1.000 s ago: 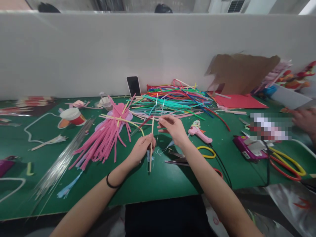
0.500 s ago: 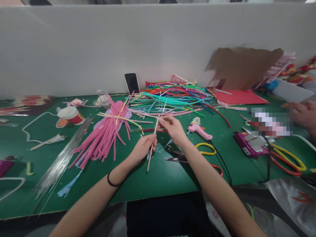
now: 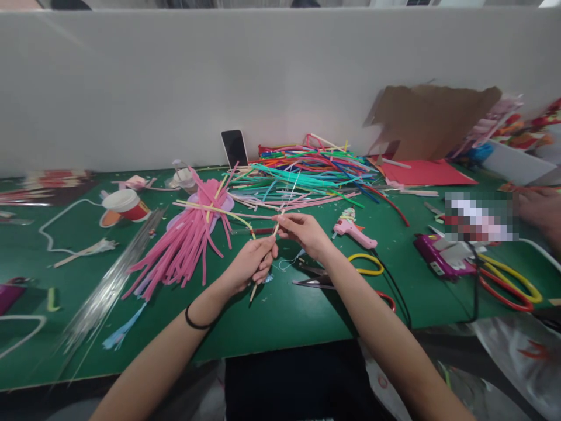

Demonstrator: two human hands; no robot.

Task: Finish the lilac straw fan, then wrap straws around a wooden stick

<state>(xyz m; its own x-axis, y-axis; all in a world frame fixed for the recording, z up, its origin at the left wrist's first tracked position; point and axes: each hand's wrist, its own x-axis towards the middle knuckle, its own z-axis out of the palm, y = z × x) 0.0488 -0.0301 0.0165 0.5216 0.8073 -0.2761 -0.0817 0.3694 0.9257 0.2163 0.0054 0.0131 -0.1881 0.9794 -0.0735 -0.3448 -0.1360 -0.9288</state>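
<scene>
My left hand (image 3: 252,263) is closed round a thin wooden stick (image 3: 255,289) that slants from lower left up to the right. At the stick's upper end my right hand (image 3: 302,231) pinches a fine pale thread or wire (image 3: 290,193) that rises toward the coloured heap. A bit of light blue material hangs just under my left fingers. Both hands hover over the green table (image 3: 284,316), close together.
A bunch of pink pipe cleaners (image 3: 188,240) lies left of my hands, a multicoloured heap (image 3: 307,169) behind. A pink glue gun (image 3: 353,231), yellow-handled scissors (image 3: 346,275), a phone (image 3: 234,148), a paper cup (image 3: 125,204) and silver wires (image 3: 109,280) lie around. Another person's hand (image 3: 541,210) rests at the right.
The stick has tilted from nearly upright to slanting, its lower end shifted left. My right hand has come down and closer to my left hand.
</scene>
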